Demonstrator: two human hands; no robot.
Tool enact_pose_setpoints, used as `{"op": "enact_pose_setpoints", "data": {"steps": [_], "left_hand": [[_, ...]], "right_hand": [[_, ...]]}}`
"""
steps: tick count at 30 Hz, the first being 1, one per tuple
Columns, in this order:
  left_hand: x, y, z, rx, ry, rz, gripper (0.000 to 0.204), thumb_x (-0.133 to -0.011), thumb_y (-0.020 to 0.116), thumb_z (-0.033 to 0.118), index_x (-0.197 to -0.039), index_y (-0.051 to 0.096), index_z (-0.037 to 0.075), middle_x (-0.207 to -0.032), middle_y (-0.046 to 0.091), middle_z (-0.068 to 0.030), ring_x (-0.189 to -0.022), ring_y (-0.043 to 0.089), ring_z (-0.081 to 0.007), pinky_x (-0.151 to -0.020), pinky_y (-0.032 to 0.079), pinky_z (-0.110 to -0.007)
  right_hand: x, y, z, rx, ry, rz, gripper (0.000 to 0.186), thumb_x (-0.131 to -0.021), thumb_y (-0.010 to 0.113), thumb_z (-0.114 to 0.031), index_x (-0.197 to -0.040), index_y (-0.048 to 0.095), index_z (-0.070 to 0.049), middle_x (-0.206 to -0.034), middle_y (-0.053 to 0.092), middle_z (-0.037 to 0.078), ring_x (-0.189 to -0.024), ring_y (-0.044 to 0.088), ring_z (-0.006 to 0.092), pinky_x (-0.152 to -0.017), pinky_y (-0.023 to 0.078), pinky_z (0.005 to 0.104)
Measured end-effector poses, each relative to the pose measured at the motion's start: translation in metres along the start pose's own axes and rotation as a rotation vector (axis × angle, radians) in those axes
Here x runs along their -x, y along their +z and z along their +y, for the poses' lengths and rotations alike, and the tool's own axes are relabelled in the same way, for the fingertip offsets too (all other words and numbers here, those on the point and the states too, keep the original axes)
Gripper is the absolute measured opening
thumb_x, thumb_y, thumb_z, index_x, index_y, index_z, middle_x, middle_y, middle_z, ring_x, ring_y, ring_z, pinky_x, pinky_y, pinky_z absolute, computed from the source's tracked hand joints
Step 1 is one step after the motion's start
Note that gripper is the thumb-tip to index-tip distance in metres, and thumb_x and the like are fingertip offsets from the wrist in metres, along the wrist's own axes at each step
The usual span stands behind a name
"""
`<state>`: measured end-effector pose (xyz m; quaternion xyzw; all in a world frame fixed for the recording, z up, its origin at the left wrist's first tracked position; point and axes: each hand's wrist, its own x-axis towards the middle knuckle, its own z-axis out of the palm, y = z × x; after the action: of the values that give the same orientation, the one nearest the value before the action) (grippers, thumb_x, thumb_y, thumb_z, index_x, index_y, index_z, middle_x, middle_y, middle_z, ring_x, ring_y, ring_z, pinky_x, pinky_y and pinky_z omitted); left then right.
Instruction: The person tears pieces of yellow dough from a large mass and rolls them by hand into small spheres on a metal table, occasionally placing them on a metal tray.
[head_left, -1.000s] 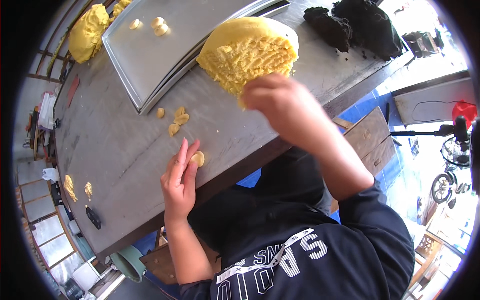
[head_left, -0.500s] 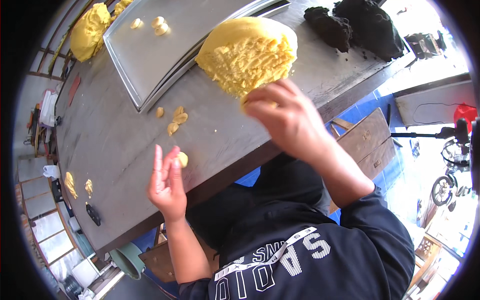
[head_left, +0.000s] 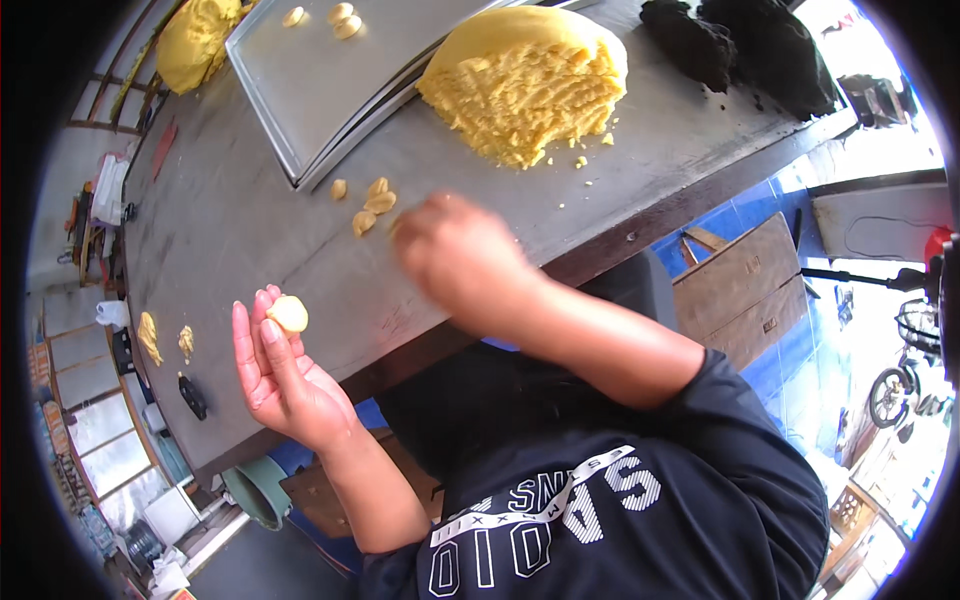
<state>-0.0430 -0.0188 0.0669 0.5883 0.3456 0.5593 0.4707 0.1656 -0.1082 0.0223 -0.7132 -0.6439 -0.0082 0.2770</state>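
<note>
Pinching a small yellow dough disc (head_left: pixel 289 314) between thumb and fingertips, the left hand (head_left: pixel 290 385) appears left of center in the frame, its other fingers extended close together above a gray metal table (head_left: pixel 240 240). Near the middle, the right hand (head_left: pixel 460 255) is blurred with its fingers curled inward; whether they grip anything cannot be told. A light, even pinch at the disc's rim would likely serve best, since soft dough probably dents under hard pressure, and the open palm seems well placed to support it. Small tan lumps (head_left: pixel 380 202) lie just beyond the right hand's fingertips, close enough to be knocked by a careless sweep. Behind them, the corner of a metal tray (head_left: pixel 330 90) bearing pale round pieces (head_left: pixel 345 20) limits room at upper left. A large torn dough mound (head_left: pixel 530 90) dominates top center, crumbs (head_left: pixel 581 162) scattered before it, while black lumps (head_left: pixel 770 60) occupy the upper right. Toward the left edge, dough scraps (head_left: pixel 150 338) and a small black object (head_left: pixel 192 397) sit well clear of both hands.
</note>
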Motion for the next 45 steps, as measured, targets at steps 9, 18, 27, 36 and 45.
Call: {"op": "enact_pose_setpoints", "data": {"steps": [9,18,27,36,45], "left_hand": [[0.008,0.018,-0.020,-0.020,-0.010,-0.066,0.044,-0.119,0.062,0.004,-0.159,0.057,-0.013,-0.146,0.076,-0.0266,-0.139,0.073,-0.0342,-0.120,0.060,-0.044],[0.008,0.030,-0.035,-0.553,0.255,-0.841,0.045,-0.116,0.069,0.005,-0.161,0.067,0.000,-0.140,0.083,-0.0189,-0.124,0.080,-0.0291,-0.106,0.062,-0.039],[-0.025,0.012,-0.048,-0.305,-0.048,-0.947,0.070,-0.100,0.091,0.014,-0.164,0.066,0.004,-0.129,0.087,-0.0066,-0.101,0.065,-0.0147,-0.086,0.053,-0.029],[-0.015,0.009,-0.056,-0.195,-0.119,-0.899,0.065,-0.099,0.093,0.015,-0.158,0.070,0.000,-0.126,0.087,-0.0101,-0.097,0.068,-0.0122,-0.086,0.056,-0.028],[0.009,0.006,-0.057,-0.194,-0.235,-0.661,0.050,-0.101,0.090,0.007,-0.149,0.077,-0.002,-0.114,0.088,-0.0100,-0.100,0.078,-0.0131,-0.096,0.062,-0.030]], "right_hand": [[0.029,-0.001,-0.001,-0.148,-0.217,0.001,0.024,-0.086,0.073,-0.013,-0.107,0.080,-0.005,-0.118,0.077,0.009,-0.109,0.071,0.0309,-0.093,0.064,0.0399],[0.093,-0.124,0.151,-0.054,0.343,0.222,0.022,-0.093,0.083,0.000,-0.110,0.092,-0.009,-0.121,0.087,0.009,-0.116,0.081,0.0328,-0.102,0.065,0.0436],[0.052,-0.083,0.113,-0.188,0.044,-0.010,0.029,-0.091,0.075,0.003,-0.115,0.087,-0.006,-0.132,0.083,0.012,-0.122,0.078,0.0355,-0.108,0.064,0.0448],[0.040,-0.076,0.105,0.048,-0.012,0.031,0.037,-0.095,0.070,-0.005,-0.131,0.078,-0.007,-0.137,0.078,0.010,-0.122,0.076,0.0335,-0.099,0.066,0.0439],[0.020,-0.067,0.099,-0.034,-0.119,-0.075,0.012,-0.096,0.072,-0.008,-0.103,0.081,-0.006,-0.113,0.076,0.009,-0.109,0.075,0.0311,-0.091,0.065,0.0435]]}}
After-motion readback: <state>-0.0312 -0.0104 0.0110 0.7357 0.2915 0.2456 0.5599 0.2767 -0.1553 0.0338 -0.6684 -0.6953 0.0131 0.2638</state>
